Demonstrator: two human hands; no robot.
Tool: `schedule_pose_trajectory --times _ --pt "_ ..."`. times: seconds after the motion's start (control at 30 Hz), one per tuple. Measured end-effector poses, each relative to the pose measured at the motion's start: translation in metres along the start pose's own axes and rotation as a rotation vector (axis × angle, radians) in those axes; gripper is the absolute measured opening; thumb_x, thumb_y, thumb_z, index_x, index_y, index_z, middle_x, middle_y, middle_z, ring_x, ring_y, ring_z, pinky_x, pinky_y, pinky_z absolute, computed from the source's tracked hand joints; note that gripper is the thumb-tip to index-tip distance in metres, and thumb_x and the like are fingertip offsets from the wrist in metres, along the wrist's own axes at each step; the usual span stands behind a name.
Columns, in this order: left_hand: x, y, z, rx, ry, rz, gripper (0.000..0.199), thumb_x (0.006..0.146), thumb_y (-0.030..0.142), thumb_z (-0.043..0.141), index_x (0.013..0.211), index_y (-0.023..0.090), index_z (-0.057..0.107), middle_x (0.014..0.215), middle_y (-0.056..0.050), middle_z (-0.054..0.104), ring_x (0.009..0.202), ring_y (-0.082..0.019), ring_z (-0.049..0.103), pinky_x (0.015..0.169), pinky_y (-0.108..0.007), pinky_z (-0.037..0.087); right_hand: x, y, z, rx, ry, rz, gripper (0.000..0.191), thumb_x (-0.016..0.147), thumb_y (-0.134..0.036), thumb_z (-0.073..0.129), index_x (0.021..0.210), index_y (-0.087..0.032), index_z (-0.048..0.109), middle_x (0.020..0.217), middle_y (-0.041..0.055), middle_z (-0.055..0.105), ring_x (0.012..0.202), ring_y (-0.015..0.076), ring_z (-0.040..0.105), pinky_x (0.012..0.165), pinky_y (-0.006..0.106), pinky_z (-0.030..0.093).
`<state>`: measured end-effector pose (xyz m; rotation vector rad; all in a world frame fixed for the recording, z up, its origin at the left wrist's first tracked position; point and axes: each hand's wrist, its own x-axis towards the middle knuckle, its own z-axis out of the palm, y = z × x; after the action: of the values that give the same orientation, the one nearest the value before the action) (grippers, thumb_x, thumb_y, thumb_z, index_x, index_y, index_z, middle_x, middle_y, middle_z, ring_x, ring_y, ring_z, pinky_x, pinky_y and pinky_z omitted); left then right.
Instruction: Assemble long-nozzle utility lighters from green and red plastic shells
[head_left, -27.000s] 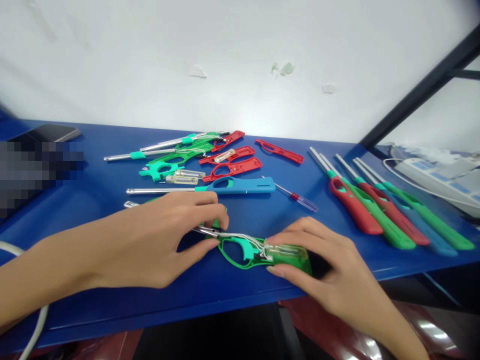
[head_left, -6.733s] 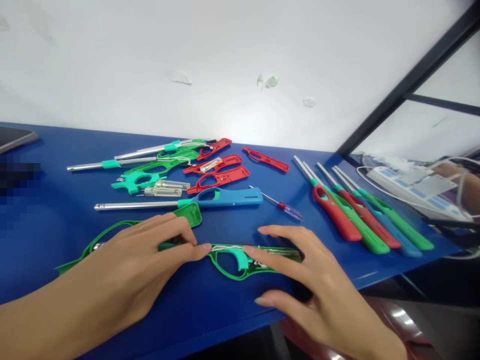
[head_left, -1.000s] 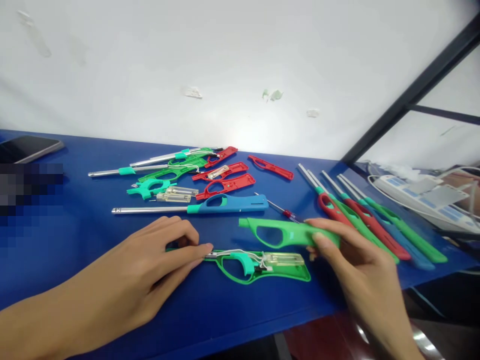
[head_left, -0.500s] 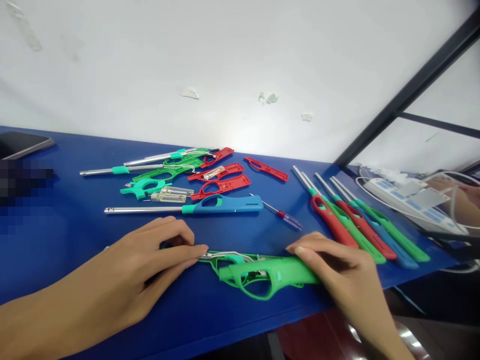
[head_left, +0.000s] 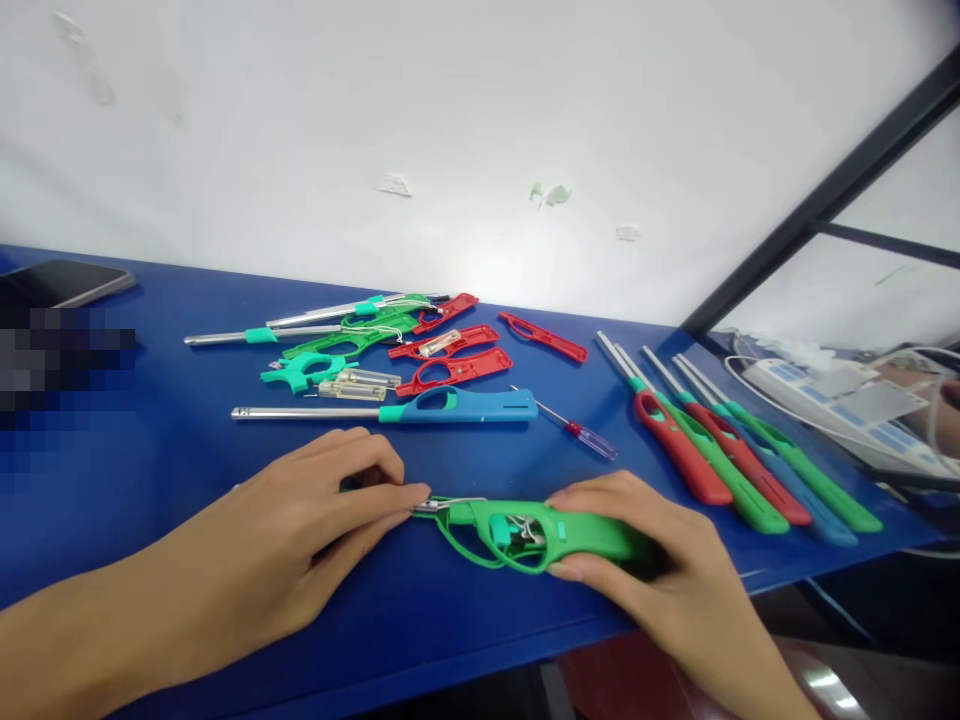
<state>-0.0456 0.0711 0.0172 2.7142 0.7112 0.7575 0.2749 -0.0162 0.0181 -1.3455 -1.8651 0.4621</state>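
Near the table's front edge lies a green long-neck lighter [head_left: 525,532], its two casing halves not fully lined up at the left end. A thin wire and teal and black inner parts show through the trigger opening. My left hand [head_left: 330,530] is closed, with thumb and fingertips pinching the lighter's metal tube where it meets the casing; most of the tube is hidden behind the hand. My right hand [head_left: 645,560] grips the handle end from the right, thumb on the near side and fingers on the far side.
Beyond my hands lies a blue lighter [head_left: 480,406] beside a screwdriver [head_left: 585,436]. Farther back are red casing halves [head_left: 457,370], clear fuel tanks [head_left: 356,384] and metal tubes [head_left: 300,332]. Several assembled lighters [head_left: 739,450] line the right. A phone [head_left: 67,285] lies at left.
My right hand has shifted from the upper edge to wrap around the handle. The upper green casing half has swung level and sits closer over the lower one. My left hand keeps its pinch.
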Motion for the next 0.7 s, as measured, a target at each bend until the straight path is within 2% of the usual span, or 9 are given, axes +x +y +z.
schedule_pose_trajectory --times 0.17,0.37,0.53,0.7 --pt "0.001 0.0 0.0 -0.012 -0.008 -0.021 0.026 0.111 0.023 0.052 0.122 0.029 0.074 0.111 -0.002 0.068 0.094 -0.015 0.069 0.082 -0.023 0.056 0.002 -0.004 0.0 -0.04 0.129 -0.036 0.018 0.09 -0.039 0.086 0.106 -0.036 0.08 0.098 -0.0036 0.082 0.088 0.0181 0.076 0.078 0.025 0.062" --pt "0.0 0.0 -0.001 -0.036 -0.008 -0.043 0.024 0.11 0.023 0.054 0.116 0.028 0.076 0.11 -0.002 0.069 0.094 -0.015 0.07 0.083 -0.024 0.057 0.002 -0.018 0.019 -0.167 0.226 -0.15 0.017 0.089 -0.035 0.086 0.105 -0.03 0.081 0.095 0.0 0.084 0.087 0.023 0.076 0.079 0.034 0.063" --pt "0.003 0.002 -0.002 -0.075 -0.005 -0.053 0.021 0.109 0.021 0.055 0.113 0.026 0.075 0.105 0.0 0.071 0.092 -0.013 0.071 0.085 -0.022 0.058 0.003 -0.019 0.026 -0.173 0.185 -0.202 0.021 0.09 -0.033 0.087 0.11 -0.032 0.082 0.099 -0.002 0.085 0.089 0.0226 0.075 0.084 0.037 0.064" --pt "0.0 0.0 0.002 -0.014 0.035 -0.103 0.029 0.109 0.036 0.059 0.135 0.028 0.069 0.109 -0.002 0.074 0.098 -0.018 0.074 0.086 -0.028 0.061 0.001 -0.01 0.024 -0.177 0.116 -0.205 0.029 0.09 -0.029 0.086 0.118 -0.034 0.081 0.109 -0.0033 0.085 0.099 0.023 0.073 0.086 0.037 0.064"
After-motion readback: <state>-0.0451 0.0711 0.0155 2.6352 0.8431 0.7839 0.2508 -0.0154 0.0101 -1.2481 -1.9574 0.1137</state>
